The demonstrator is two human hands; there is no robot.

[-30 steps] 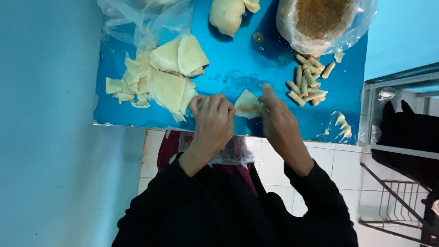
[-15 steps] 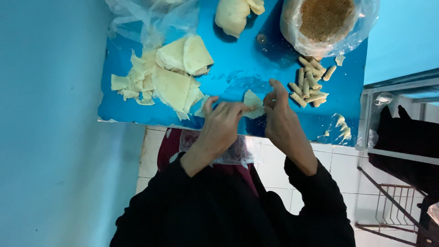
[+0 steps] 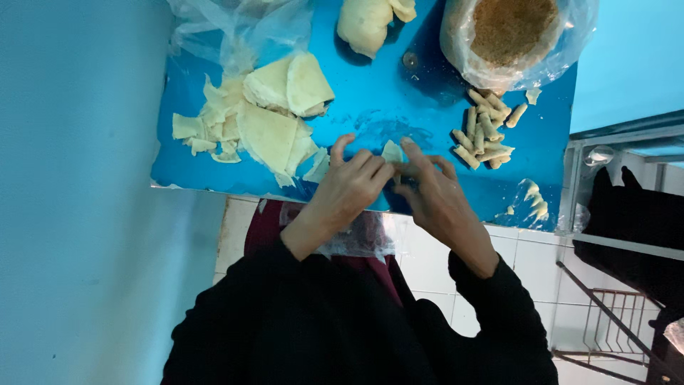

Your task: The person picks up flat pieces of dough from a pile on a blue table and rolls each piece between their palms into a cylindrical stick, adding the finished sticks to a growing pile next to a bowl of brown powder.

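Your fingers (image 3: 370,167) have closed in since a moment ago, left hand (image 3: 347,191) and right hand (image 3: 433,196) pinching the small dough wrapper (image 3: 391,152) near the blue table (image 3: 370,107) edge, its flat triangle now folded smaller, mid-roll.

On the blue table (image 3: 370,121), the left hand (image 3: 349,189) and right hand (image 3: 431,192) meet at its near edge, fingertips pinching a small pale piece of dough wrapper (image 3: 392,152) between them. Left of that piece lies a heap of cut wrapper sheets (image 3: 267,121); right of it, a cluster of small rolled pieces (image 3: 484,132). Beyond it sit a dough lump (image 3: 367,25) and a plastic-lined bowl of brown filling (image 3: 513,32).
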